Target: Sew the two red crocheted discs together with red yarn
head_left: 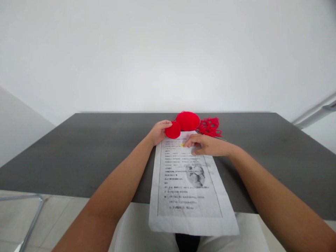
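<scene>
Near the top of the printed sheet, my left hand (159,132) pinches the edge of a small, round red crocheted piece (173,130). My right hand (201,144) hovers over or rests on the paper (181,196), fingers loosely bent and thumb apart. Its fingertips are beside some tiny yellow pieces (181,145), too small to make out. Just behind the crocheted piece lies a red ball of yarn (188,120). Loose loops of red yarn (210,126) are heaped to its right, with a thin metal rod (221,138), possibly a crochet hook, partly hidden by them.
The dark grey table (78,150) reaches back to a white wall (168,52). The paper's lower end hangs past the front edge, over the person's lap. A metal tube frame (33,220) stands on the floor at the left. A grey pipe (317,115) shows at the far right.
</scene>
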`<action>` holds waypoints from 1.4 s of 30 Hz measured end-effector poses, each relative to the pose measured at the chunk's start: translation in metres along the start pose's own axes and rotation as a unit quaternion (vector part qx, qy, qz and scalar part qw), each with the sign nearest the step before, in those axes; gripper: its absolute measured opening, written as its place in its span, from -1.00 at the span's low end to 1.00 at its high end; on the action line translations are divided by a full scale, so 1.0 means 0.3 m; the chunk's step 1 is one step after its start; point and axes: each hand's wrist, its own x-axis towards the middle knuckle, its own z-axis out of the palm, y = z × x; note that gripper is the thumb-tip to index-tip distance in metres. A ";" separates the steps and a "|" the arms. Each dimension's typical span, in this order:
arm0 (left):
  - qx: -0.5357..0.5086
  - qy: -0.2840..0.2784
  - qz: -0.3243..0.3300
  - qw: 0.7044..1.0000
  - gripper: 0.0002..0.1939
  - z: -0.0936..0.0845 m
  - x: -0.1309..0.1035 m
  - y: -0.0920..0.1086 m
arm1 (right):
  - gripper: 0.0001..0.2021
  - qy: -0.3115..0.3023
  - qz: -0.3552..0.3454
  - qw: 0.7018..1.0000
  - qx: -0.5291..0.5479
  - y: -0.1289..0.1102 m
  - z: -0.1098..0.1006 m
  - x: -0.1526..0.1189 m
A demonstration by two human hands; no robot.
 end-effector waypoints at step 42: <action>0.000 -0.006 0.003 1.000 -0.76 -0.001 0.004 -0.003 | -0.68 0.007 -0.006 1.000 0.008 0.006 0.002 0.001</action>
